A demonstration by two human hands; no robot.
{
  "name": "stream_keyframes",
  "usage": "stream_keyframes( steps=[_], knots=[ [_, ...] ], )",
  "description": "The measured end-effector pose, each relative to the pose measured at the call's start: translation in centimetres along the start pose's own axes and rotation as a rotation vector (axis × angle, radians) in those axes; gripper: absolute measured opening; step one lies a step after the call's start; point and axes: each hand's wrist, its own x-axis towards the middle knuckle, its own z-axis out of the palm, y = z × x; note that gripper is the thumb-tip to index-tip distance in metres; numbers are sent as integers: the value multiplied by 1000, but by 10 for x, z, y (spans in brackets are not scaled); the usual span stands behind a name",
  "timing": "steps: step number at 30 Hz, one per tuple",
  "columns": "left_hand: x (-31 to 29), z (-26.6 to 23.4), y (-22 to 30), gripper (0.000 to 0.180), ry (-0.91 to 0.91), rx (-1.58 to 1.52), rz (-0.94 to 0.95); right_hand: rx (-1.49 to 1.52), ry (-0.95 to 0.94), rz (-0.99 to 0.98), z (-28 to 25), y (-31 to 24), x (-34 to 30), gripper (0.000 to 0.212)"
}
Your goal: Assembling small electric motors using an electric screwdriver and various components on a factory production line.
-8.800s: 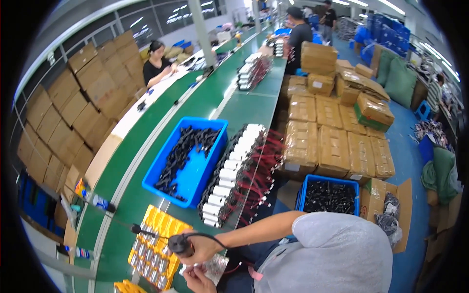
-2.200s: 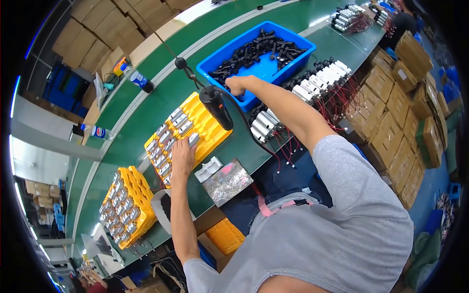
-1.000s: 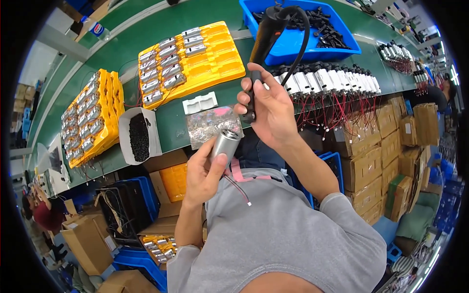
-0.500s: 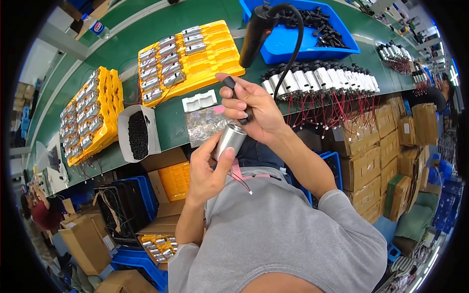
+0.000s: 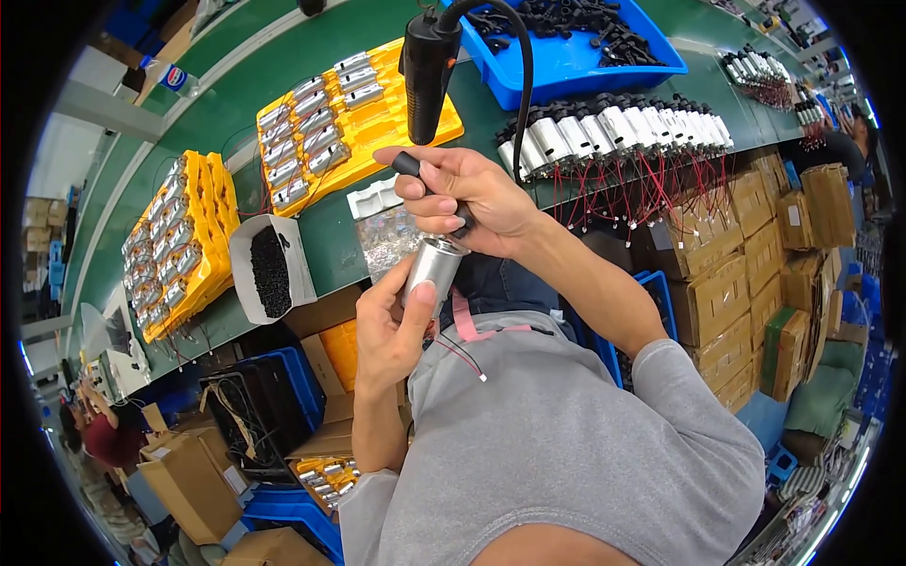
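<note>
My left hand [image 5: 392,325] is closed around a silver cylindrical motor [image 5: 434,271], held upright in front of my body. A thin red and black wire pair with a white connector [image 5: 483,377] dangles below it. Just above, my right hand [image 5: 477,198] grips a black plastic part [image 5: 406,164] that slants across the palm. Its lower end is at the motor's top; the fingers partly cover it, so I cannot tell whether the two touch. A black power screwdriver [image 5: 429,85] with a cable hangs beyond the right hand.
Yellow trays [image 5: 387,123] of motors lie on the green bench, with a stacked set [image 5: 212,212] further left. Nearby is a white box [image 5: 300,274] of small black pieces. A blue bin [image 5: 604,80] holds black parts above a row of motors [image 5: 613,132]. Cartons [image 5: 708,274] stand right.
The view has shifted slightly. The black part in my right hand leans further left, and the hanging screwdriver appears further left. Both hands keep their holds.
</note>
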Motion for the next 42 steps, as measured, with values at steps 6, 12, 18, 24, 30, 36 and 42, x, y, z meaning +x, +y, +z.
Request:
stream_keyframes(
  steps=[6,12,18,24,30,36,42],
  knots=[
    [3,-4,3,40,-47,-41,-52,-66,-55,10,-1,1,2,42],
    [5,-11,-10,39,-75,-125,-57,-173,-106,15,-7,11,3,45],
    [8,-21,-31,40,-92,-310,-153,-353,-134,-39,-35,30,18,47],
    [7,-27,-47,42,-85,-697,-256,-1036,-106,-60,-32,17,30,43],
    [2,-25,-57,42,-37,-746,-232,-1666,-200,-206,0,-11,3,30],
    [1,-30,-56,42,27,-533,-65,-1719,103,-325,0,14,-25,24],
    [-1,-24,-55,35,31,-335,-45,-1829,-88,-376,-6,7,-14,27]
  ],
)
